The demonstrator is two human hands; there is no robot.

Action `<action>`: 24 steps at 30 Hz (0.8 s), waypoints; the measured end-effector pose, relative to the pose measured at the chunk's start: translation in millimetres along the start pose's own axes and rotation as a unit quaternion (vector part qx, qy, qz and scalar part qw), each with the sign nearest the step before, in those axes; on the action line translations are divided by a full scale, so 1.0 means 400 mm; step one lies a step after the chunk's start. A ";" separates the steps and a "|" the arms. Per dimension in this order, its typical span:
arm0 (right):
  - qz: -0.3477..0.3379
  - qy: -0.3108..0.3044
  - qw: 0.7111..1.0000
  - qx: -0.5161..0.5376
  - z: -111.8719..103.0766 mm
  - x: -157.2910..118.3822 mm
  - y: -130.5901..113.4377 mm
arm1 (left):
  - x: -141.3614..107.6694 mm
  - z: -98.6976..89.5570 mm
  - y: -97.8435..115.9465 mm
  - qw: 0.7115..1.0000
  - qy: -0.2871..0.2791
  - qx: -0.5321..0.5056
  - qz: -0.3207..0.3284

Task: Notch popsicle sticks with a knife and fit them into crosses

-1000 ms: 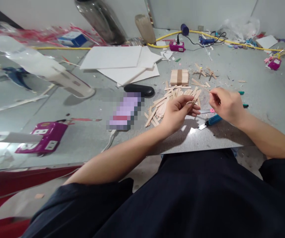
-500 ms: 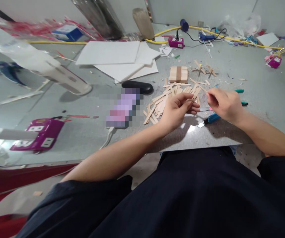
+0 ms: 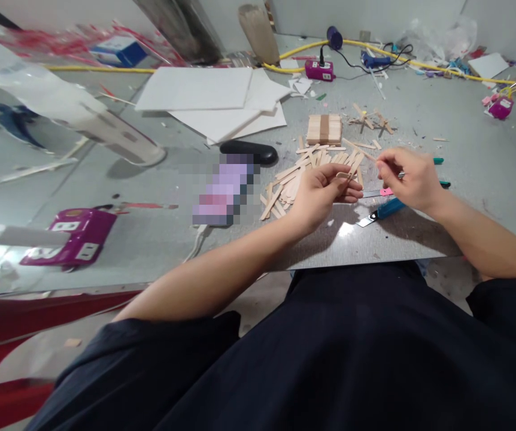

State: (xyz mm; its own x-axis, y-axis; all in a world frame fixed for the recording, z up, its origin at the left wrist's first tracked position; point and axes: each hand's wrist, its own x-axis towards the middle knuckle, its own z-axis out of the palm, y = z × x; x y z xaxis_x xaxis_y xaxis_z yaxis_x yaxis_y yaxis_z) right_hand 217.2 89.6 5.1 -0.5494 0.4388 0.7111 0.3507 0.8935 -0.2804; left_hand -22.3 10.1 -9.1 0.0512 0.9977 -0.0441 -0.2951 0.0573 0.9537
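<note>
My left hand (image 3: 325,193) is closed, with a small wooden craft stick (image 3: 344,175) pinched between thumb and fingers over a loose pile of craft sticks (image 3: 291,173). Just to its right, my right hand (image 3: 408,178) pinches the end of a thin wooden stick (image 3: 369,155) that points up and left. Beneath the right hand lie a blue utility knife (image 3: 388,209) with its blade out and a pink-handled tool (image 3: 386,191), partly covered by the fingers. Green handle tips (image 3: 444,184) show beyond that hand. Behind the pile sits a banded bundle of craft sticks (image 3: 324,130).
A phone (image 3: 224,191) with a blurred screen and a black case (image 3: 249,152) lie left of the pile. White boards (image 3: 195,88) are further back. Purple power sockets (image 3: 78,236), a blue glue gun (image 3: 375,59), a yellow cable (image 3: 401,63) and small joined stick pieces (image 3: 366,117) are around.
My right hand has shifted slightly up, its fingers turned so more of the pinch shows, and the thin stick moved with it. My left hand stays nearly in place.
</note>
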 end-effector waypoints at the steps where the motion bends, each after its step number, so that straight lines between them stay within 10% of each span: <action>1: 0.033 -0.009 0.999 0.041 -0.002 0.002 -0.004 | 0.000 0.001 0.001 1.000 0.002 -0.001 -0.001; 5: 0.081 -0.030 0.992 0.088 -0.006 0.003 -0.005 | 0.000 0.006 0.006 1.000 0.007 0.000 0.002; 13: -0.088 -0.082 0.979 -0.164 0.008 -0.016 0.009 | 0.001 0.006 0.003 0.999 0.005 0.036 0.015; 24: -0.116 -0.114 0.972 -0.171 0.025 -0.027 -0.033 | 0.017 -0.016 -0.020 0.998 -0.041 -0.042 0.033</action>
State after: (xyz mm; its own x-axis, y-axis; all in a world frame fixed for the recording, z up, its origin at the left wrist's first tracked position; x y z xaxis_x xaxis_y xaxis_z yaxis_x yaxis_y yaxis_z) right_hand 211.0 74.1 -5.3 -0.7835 0.2732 0.5581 0.4068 0.9045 0.1283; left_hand -25.9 16.6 -18.8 0.1052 0.9934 0.0463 -0.3785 -0.0031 0.9256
